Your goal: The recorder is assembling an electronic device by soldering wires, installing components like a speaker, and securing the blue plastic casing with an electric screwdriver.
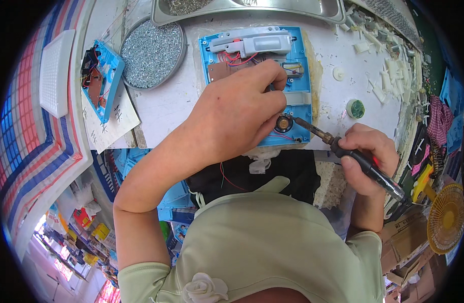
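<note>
White table (171, 101) is cluttered, left hand (232, 113) pinching wires on the blue case (297, 96), right hand (371, 156) gripping the soldering iron (353, 154) by the speaker (284, 123), so it looks mid-solder, needing a steady tip next.

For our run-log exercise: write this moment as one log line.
left hand: pinching a wire on blue housing | right hand: grips soldering iron, tip by the round speaker | nearby: screw tray
</note>
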Demonstrator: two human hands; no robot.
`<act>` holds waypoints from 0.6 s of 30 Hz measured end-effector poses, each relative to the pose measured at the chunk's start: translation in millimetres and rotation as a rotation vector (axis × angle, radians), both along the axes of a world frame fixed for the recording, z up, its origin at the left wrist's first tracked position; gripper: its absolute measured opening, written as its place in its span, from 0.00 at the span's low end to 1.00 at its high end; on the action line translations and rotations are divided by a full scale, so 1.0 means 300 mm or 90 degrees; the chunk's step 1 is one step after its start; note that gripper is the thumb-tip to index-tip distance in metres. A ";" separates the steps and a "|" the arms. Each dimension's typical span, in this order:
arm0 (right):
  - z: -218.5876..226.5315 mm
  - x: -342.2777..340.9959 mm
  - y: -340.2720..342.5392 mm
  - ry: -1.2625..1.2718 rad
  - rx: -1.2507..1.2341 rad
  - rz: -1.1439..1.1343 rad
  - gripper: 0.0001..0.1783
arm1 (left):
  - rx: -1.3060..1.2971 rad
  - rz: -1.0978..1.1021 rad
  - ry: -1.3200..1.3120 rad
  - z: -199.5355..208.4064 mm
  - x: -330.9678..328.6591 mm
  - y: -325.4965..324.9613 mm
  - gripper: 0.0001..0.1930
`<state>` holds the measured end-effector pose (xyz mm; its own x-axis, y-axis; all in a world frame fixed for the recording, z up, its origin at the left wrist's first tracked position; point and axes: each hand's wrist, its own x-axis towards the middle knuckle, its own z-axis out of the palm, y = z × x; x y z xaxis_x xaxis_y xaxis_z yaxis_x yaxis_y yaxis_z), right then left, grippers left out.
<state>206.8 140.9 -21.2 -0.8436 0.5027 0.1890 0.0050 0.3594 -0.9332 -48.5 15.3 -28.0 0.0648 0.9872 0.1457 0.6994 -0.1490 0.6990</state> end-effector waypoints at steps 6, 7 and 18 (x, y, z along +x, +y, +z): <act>-0.006 -0.007 0.000 -0.011 -0.001 0.004 0.14 | 0.011 0.002 0.013 -0.005 0.003 -0.002 0.10; -0.006 -0.010 0.000 -0.009 0.001 0.005 0.14 | 0.012 0.002 0.016 -0.005 0.003 -0.002 0.10; 0.051 -0.045 0.006 -0.082 0.103 0.035 0.14 | 0.026 0.006 0.043 -0.015 0.009 -0.005 0.10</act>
<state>193.1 142.7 -6.0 -0.8917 0.4264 0.1521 0.0967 0.5076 -0.8561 -45.8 13.9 -32.4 0.0661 0.9811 0.1817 0.7460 -0.1695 0.6440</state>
